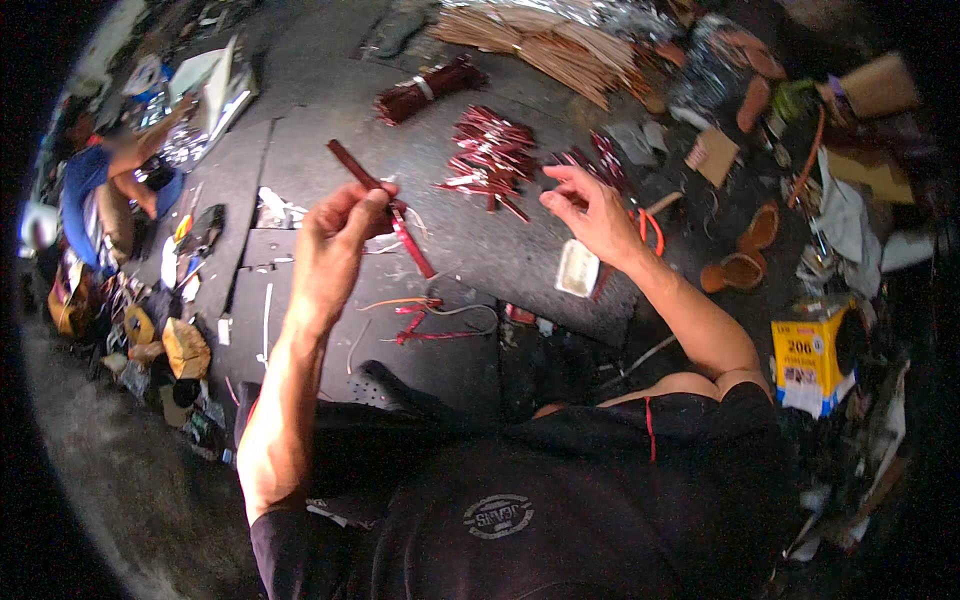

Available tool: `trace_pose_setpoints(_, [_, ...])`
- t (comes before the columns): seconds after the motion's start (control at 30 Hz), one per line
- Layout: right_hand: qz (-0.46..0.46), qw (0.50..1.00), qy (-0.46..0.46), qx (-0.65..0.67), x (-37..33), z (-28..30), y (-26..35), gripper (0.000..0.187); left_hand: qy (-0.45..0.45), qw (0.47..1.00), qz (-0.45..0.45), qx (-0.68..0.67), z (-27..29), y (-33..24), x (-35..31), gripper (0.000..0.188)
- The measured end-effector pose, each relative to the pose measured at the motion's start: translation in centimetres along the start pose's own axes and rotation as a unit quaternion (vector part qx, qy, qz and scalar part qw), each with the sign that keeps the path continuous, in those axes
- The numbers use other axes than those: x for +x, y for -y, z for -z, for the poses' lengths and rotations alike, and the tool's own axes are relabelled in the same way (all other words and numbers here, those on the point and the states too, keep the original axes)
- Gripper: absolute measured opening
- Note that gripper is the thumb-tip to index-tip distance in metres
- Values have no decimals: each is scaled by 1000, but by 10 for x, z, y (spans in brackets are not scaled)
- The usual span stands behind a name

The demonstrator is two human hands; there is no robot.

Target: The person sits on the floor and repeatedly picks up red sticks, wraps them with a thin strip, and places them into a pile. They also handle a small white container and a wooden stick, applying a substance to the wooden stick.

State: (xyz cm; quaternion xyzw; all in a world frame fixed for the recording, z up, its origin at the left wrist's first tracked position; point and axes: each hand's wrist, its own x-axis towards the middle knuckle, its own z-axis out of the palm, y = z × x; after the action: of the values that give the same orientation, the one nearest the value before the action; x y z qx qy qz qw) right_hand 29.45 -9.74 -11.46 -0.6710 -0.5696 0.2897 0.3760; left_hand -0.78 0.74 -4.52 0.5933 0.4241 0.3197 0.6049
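Black T-shirt (430, 500) with short sleeves (283, 555), pale grey oval print (498, 516) on the front, thin red stripe (651, 432) on dark cloth (610, 440), left hand (338, 232) and right hand (597, 218) both bare.

Dim overall; glare on left forearm (268, 455) and foil (185, 150). Upper right in deep shadow, shirt (580, 500) grainy. Fisheye bends edges, corners black; rim soft.

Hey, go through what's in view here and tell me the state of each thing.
Left hand: closed, pinching
Dark red strip: held, slanting
Right hand: empty as far as visible, fingers bent
Dark red strip bundle: tied with a pale band
Dark red strip pile: heaped
Tan strips: gathered in a sheaf
White rectangular tray: open side up
Yellow-and-blue box: printed side showing
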Motion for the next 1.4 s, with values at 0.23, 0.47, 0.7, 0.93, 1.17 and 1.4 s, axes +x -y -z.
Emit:
trace_pose_setpoints(0.23, [68,955,1,-288,-123,-2,-124,55,29,999,36,13,-20,-11,-12,23])
trace_pose_setpoints(0.47, [67,936,41,-344,-131,-19,-131,75,24,998,40,29,-30,-9,-12,21])
trace_pose_setpoints(0.7, [89,934,51,-342,-119,-19,-140,78,38,997,65,-2,-35,-7,-9,25])
trace_pose_setpoints(0.93, [81,944,43,-316,-119,-20,-133,71,35,998,55,27,-38,2,-5,28])
trace_pose_setpoints(1.17, [43,954,11,-296,-109,-35,-129,54,61,991,118,-18,-40,7,-6,33])
trace_pose_setpoints(1.4, [205,977,24,-49,-39,7,25,27,126,984,125,-30,-37,-2,-11,41])
